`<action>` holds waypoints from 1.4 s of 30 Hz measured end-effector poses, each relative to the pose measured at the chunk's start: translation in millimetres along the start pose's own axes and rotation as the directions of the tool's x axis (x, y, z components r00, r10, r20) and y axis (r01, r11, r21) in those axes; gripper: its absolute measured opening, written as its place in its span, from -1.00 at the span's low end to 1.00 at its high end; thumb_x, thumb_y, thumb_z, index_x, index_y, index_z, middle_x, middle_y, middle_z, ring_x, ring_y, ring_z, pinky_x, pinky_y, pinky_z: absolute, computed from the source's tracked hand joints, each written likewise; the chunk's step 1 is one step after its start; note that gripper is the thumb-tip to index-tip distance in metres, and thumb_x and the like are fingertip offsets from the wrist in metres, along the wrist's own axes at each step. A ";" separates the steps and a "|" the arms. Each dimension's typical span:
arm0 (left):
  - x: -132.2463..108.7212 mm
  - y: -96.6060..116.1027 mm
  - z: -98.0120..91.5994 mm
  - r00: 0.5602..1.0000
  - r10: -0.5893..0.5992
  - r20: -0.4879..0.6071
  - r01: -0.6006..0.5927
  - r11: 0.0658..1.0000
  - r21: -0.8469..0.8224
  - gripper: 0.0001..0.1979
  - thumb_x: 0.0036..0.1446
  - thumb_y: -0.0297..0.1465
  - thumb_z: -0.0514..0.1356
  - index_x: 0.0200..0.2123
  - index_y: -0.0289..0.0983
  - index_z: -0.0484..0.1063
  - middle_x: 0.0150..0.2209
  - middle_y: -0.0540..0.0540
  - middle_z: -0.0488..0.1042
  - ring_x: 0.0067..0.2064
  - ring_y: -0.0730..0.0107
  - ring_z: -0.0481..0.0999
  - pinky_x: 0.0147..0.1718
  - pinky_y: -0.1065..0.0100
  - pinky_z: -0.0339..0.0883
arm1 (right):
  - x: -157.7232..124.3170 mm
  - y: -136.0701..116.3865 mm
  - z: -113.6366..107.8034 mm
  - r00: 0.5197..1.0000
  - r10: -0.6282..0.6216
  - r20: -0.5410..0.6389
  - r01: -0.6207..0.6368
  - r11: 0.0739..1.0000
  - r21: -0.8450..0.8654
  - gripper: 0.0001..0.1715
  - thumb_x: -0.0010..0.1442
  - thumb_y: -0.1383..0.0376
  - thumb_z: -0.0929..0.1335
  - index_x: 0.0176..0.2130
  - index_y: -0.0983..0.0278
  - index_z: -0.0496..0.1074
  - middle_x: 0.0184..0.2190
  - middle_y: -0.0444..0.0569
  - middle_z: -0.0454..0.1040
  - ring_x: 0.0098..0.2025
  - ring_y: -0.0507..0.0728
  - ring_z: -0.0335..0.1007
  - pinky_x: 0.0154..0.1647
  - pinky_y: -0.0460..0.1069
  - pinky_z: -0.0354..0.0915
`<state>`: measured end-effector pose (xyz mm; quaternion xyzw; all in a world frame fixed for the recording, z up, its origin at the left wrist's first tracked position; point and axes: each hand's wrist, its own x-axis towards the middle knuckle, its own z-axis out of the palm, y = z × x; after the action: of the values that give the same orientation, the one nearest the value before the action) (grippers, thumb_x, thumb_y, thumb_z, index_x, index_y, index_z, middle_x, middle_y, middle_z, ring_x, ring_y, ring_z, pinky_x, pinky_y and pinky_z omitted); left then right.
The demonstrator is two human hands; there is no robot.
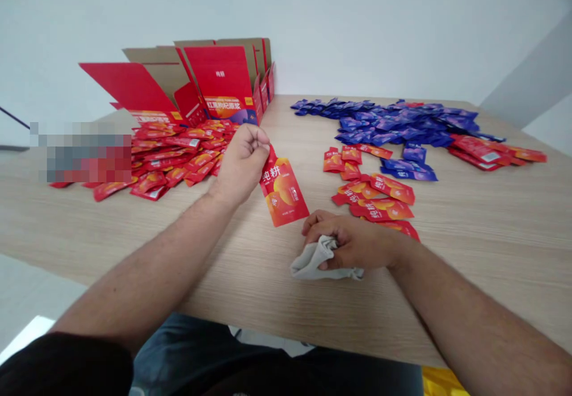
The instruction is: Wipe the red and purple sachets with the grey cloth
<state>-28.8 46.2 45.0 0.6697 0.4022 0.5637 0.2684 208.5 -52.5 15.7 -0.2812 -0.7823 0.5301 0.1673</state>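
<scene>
My left hand [248, 161] pinches a red and orange pouch [285, 193] by its narrow top corner, its printed face turned up toward me. Close to the pouch's lower edge, my right hand [351, 238] is closed around a folded grey-white cloth [315, 259], low over the table. Left of my left hand spreads a heap of similar red pouches [187, 161]. Just beyond my right hand, several more red pouches [379, 208] lie loosely stacked on the wood.
Open red cartons [221, 74] with raised flaps stand at the back left of the wooden table [250, 277]. A wide pile of blue-purple pouches [384, 122] covers the back right, with a small stack of red pouches [485, 152] beside it. Something yellow [442, 381] shows below the front edge.
</scene>
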 end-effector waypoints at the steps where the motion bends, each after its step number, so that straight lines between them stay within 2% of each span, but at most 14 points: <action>1: -3.4 1.3 -0.1 0.999 -0.023 0.039 0.023 1.000 0.000 -0.82 0.15 -0.59 0.09 -0.27 -0.17 0.25 -0.49 0.09 0.26 -0.55 0.50 0.24 -0.55 0.45 0.14 | -0.8 -0.6 -2.3 1.000 0.002 -0.001 -0.002 1.000 0.015 -0.66 0.09 0.30 0.55 -0.10 0.26 0.59 0.00 -0.01 0.38 -0.09 0.09 0.47 -0.07 0.00 0.42; 5: -17.1 5.1 5.0 0.985 -0.079 0.156 0.075 0.997 0.034 -0.82 0.10 -0.59 0.09 -0.30 -0.19 0.26 -0.50 0.09 0.27 -0.54 0.50 0.23 -0.55 0.42 0.13 | 0.4 -4.9 0.1 1.000 0.018 0.005 -0.019 1.000 0.021 -0.74 0.12 0.27 0.54 -0.14 0.23 0.60 -0.06 -0.04 0.37 -0.05 0.10 0.44 -0.03 0.01 0.41; 13: -22.2 -1.3 5.2 0.988 -0.091 0.126 0.073 0.987 0.143 -0.79 0.02 -0.63 0.11 -0.32 -0.20 0.28 -0.47 0.08 0.28 -0.50 0.47 0.25 -0.49 0.38 0.16 | 2.8 0.2 0.4 0.999 -0.042 -0.024 0.042 0.999 0.016 -0.72 0.14 0.23 0.54 -0.14 0.26 0.57 -0.13 -0.05 0.42 -0.12 0.08 0.44 -0.11 -0.03 0.39; 19: -33.1 -4.5 19.4 0.960 -0.265 0.092 0.271 0.961 -0.056 -0.82 0.06 -0.57 0.15 -0.29 -0.20 0.30 -0.52 0.11 0.26 -0.53 0.49 0.26 -0.53 0.41 0.13 | 7.3 0.8 6.2 0.997 -0.015 -0.075 0.005 0.992 -0.128 -0.78 0.20 0.21 0.50 -0.15 0.25 0.59 -0.23 -0.07 0.52 -0.19 0.09 0.47 -0.15 -0.03 0.37; 21: -40.6 -1.4 25.1 0.907 -0.405 0.118 0.421 0.866 -0.268 -0.80 0.15 -0.46 0.19 -0.14 -0.19 0.32 -0.49 0.10 0.35 -0.51 0.47 0.34 -0.49 0.41 0.22 | 8.5 0.0 10.1 0.994 -0.016 -0.107 0.002 0.991 -0.132 -0.77 0.18 0.20 0.51 -0.16 0.25 0.59 -0.23 -0.08 0.54 -0.21 0.08 0.47 -0.17 -0.04 0.37; 23: -49.2 4.3 28.8 0.803 -0.535 0.263 0.593 0.668 -0.450 -0.74 0.26 -0.27 0.16 -0.01 -0.19 0.32 -0.38 0.00 0.50 -0.41 0.38 0.49 -0.39 0.34 0.38 | 9.0 -0.2 12.4 0.992 -0.004 -0.128 -0.011 0.993 -0.119 -0.74 0.18 0.18 0.52 -0.14 0.25 0.59 -0.21 -0.07 0.55 -0.21 0.07 0.48 -0.18 -0.05 0.37; 26: -62.9 14.9 32.4 0.635 -0.552 0.540 0.767 0.371 -0.523 -0.47 0.32 0.04 0.03 0.07 -0.26 0.38 -0.21 -0.21 0.62 -0.20 0.14 0.63 -0.19 0.13 0.51 | 9.8 1.5 13.3 0.989 0.032 -0.146 -0.045 0.995 -0.086 -0.75 0.19 0.19 0.50 -0.13 0.24 0.59 -0.21 -0.07 0.59 -0.21 0.08 0.50 -0.20 -0.04 0.39; 28: -70.4 20.3 34.9 0.573 -0.524 0.629 0.814 0.273 -0.513 -0.33 0.28 0.16 -0.02 0.10 -0.26 0.41 -0.17 -0.26 0.63 -0.12 0.04 0.64 -0.11 0.05 0.51 | 11.0 3.2 13.3 0.984 0.066 -0.165 -0.071 0.997 -0.025 -0.75 0.20 0.19 0.48 -0.13 0.24 0.58 -0.25 -0.09 0.60 -0.26 0.07 0.50 -0.26 -0.05 0.39; 33: -75.7 19.9 38.9 0.559 -0.563 0.609 0.818 0.254 -0.517 -0.30 0.29 0.20 -0.10 0.05 -0.22 0.47 -0.24 -0.21 0.63 -0.11 0.05 0.64 -0.07 0.05 0.50 | 9.3 -1.1 8.5 0.978 0.130 -0.165 -0.122 0.991 0.059 -0.77 0.18 0.19 0.47 -0.16 0.23 0.56 -0.29 -0.11 0.58 -0.29 0.06 0.49 -0.29 -0.06 0.40; 37: -72.2 10.4 36.2 0.567 -0.566 0.598 0.810 0.252 -0.529 -0.29 0.28 0.22 -0.10 0.01 -0.24 0.47 -0.31 -0.16 0.58 -0.31 0.19 0.60 -0.20 0.11 0.52 | -4.3 -11.1 -6.9 0.991 0.129 0.017 -0.128 0.990 -0.058 -0.83 0.14 0.27 0.49 -0.20 0.22 0.57 -0.28 -0.12 0.56 -0.28 0.04 0.50 -0.28 -0.09 0.39; 39: -72.3 7.3 34.8 0.568 -0.549 0.613 0.813 0.260 -0.520 -0.29 0.28 0.23 -0.09 0.02 -0.23 0.47 -0.26 -0.17 0.58 -0.37 0.26 0.56 -0.31 0.17 0.50 | -11.0 -12.5 -14.6 0.991 0.108 -0.077 -0.111 0.993 -0.028 -0.76 0.14 0.19 0.51 -0.19 0.22 0.55 -0.31 -0.13 0.55 -0.34 0.04 0.49 -0.38 -0.09 0.36; 40: -73.2 6.7 34.7 0.563 -0.538 0.627 0.819 0.263 -0.510 -0.29 0.28 0.23 -0.09 0.02 -0.22 0.47 -0.23 -0.18 0.58 -0.37 0.27 0.56 -0.34 0.19 0.49 | -13.1 -12.1 -17.2 0.972 0.080 -0.219 -0.086 0.996 -0.020 -0.72 0.15 0.14 0.51 -0.17 0.21 0.53 -0.33 -0.13 0.55 -0.37 0.06 0.48 -0.42 -0.08 0.36; 41: -74.5 6.8 35.1 0.557 -0.528 0.641 0.825 0.266 -0.498 -0.29 0.28 0.23 -0.09 0.01 -0.22 0.48 -0.21 -0.19 0.58 -0.37 0.27 0.56 -0.36 0.20 0.49 | -14.1 -11.0 -18.7 0.910 0.041 -0.412 -0.064 0.997 -0.042 -0.70 0.17 0.10 0.49 -0.15 0.20 0.51 -0.33 -0.13 0.55 -0.38 0.07 0.47 -0.42 -0.05 0.36; 42: -76.3 7.4 36.1 0.548 -0.517 0.657 0.833 0.265 -0.486 -0.30 0.28 0.22 -0.10 0.01 -0.22 0.48 -0.19 -0.19 0.58 -0.36 0.27 0.56 -0.38 0.21 0.49 | -13.9 -9.5 -19.0 0.800 -0.017 -0.600 -0.058 0.993 -0.106 -0.68 0.20 0.08 0.48 -0.13 0.19 0.50 -0.32 -0.11 0.55 -0.37 0.10 0.47 -0.41 -0.02 0.37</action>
<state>4.8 -18.5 2.0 0.3347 0.3159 0.3620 0.8107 227.5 -49.8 32.3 -0.4523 -0.7165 0.3681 0.3829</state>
